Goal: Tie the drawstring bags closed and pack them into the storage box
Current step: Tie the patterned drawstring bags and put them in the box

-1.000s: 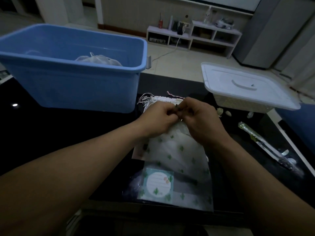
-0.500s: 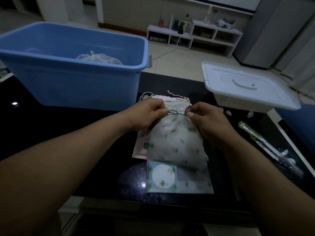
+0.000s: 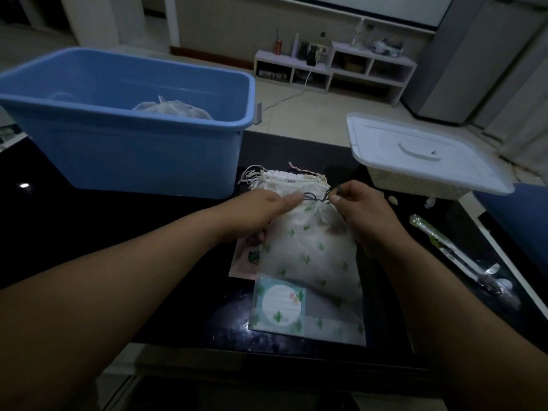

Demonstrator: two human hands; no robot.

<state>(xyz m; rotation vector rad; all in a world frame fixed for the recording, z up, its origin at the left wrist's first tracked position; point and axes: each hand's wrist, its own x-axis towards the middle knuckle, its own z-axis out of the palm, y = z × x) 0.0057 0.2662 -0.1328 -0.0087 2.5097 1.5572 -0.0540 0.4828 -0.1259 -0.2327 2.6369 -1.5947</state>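
Knotting step: left hand (image 3: pixel 264 212) and right hand (image 3: pixel 366 212) are both pinching the drawstring (image 3: pixel 314 197), grips closed on it, at the neck of the cactus-print bag (image 3: pixel 308 250) lying mid-surface (image 3: pixel 74 209); next is probably cinching, then lifting toward the blue storage box (image 3: pixel 142 155) at ten o'clock

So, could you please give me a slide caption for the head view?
Left hand and right hand pinch the dark drawstring of a cactus-print bag before the blue storage box.

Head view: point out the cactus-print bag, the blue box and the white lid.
cactus-print bag (image 3: pixel 311 250), head view, middle of its body.
blue box (image 3: pixel 142 155), head view, near outer wall.
white lid (image 3: pixel 385 140), head view, flat top beside handle.
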